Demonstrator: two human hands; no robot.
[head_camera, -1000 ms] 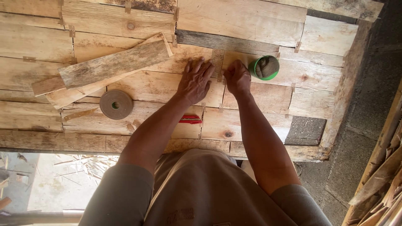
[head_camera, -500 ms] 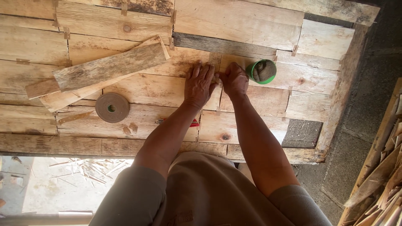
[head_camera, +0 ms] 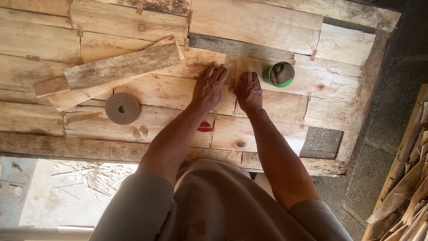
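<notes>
A sheet of pale wood veneer pieces (head_camera: 276, 107) joined with short tape strips covers the work surface. My left hand (head_camera: 209, 87) lies flat on it, fingers spread, pressing down beside a seam. My right hand (head_camera: 247, 91) rests just to its right, fingers curled onto a small strip of brown tape (head_camera: 231, 67) at the seam. A green cup (head_camera: 279, 74) stands right of my right hand. A red tool (head_camera: 205, 127) lies half hidden under my left forearm.
A roll of brown tape (head_camera: 122, 108) lies to the left. Two loose wood strips (head_camera: 111, 69) sit diagonally at upper left. Wood scraps litter the floor (head_camera: 84, 178) below the edge. Stacked veneer (head_camera: 405, 187) leans at the right.
Both hands stay pressed at the same seam; the fingers shift slightly along the tape strip. The view has drifted a little.
</notes>
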